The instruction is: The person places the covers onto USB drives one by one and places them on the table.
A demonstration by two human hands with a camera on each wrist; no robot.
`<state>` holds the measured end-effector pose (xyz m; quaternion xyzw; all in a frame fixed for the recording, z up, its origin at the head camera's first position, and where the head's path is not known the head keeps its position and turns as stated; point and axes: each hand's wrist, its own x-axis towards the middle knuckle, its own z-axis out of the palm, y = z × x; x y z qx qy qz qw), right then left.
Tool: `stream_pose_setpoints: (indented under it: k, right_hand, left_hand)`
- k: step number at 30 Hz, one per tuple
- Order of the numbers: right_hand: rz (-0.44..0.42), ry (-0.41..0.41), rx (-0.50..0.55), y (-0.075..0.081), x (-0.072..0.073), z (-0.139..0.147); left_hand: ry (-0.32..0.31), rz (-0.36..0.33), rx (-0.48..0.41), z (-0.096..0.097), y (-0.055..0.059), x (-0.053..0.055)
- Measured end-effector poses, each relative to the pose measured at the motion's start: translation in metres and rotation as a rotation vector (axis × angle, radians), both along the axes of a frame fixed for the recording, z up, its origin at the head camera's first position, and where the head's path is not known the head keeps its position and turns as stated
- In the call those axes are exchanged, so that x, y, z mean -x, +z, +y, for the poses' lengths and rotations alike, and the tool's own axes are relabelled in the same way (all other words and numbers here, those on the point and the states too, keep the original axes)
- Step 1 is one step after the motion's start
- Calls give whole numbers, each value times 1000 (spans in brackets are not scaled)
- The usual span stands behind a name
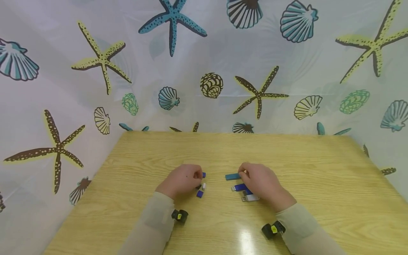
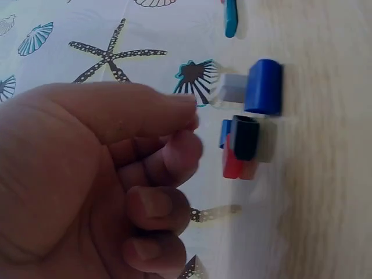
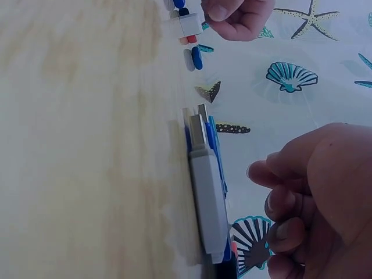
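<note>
My left hand (image 1: 183, 179) hovers above several small caps, fingers loosely curled and nothing visible in them. In the left wrist view, a blue cap (image 2: 264, 87), a white cap (image 2: 232, 88), a black cap (image 2: 244, 138) and a red cap (image 2: 231, 165) stand near its fingertips. My right hand (image 1: 259, 180) hangs loosely curled over a group of USB sticks, with no held thing showing. Beside its fingertips lies a teal USB stick (image 1: 232, 176). Closer to me are a blue USB stick (image 1: 239, 187) and a white USB stick (image 1: 252, 198), partly overlapping; the hand hides some ends.
The wooden table (image 1: 210, 219) carries both groups, caps left and sticks right. A patterned cloth (image 1: 191, 71) with starfish and shells walls the back and sides. Black wrist cameras (image 1: 273, 229) sit on both sleeves.
</note>
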<state>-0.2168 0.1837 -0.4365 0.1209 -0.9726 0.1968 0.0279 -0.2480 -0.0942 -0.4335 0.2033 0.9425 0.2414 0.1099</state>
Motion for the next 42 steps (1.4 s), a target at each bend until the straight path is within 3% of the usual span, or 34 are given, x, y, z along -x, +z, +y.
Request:
stream_pose_setpoints:
  k: [14,21,29,42]
  right_hand:
    - [-25,1,11,3,0,1]
    - [-25,3,7,3,1,1]
    - [-31,4,10,-1,3,2]
    - [-32,17,24,1,0,2]
  left_hand:
    - [-38,-8,5,-2,2,-1]
    - [-118,-129,9,-4,6,-5]
    - [-155,-167,31,-3,6,-7]
    - [-182,-161,62,0,6,-9]
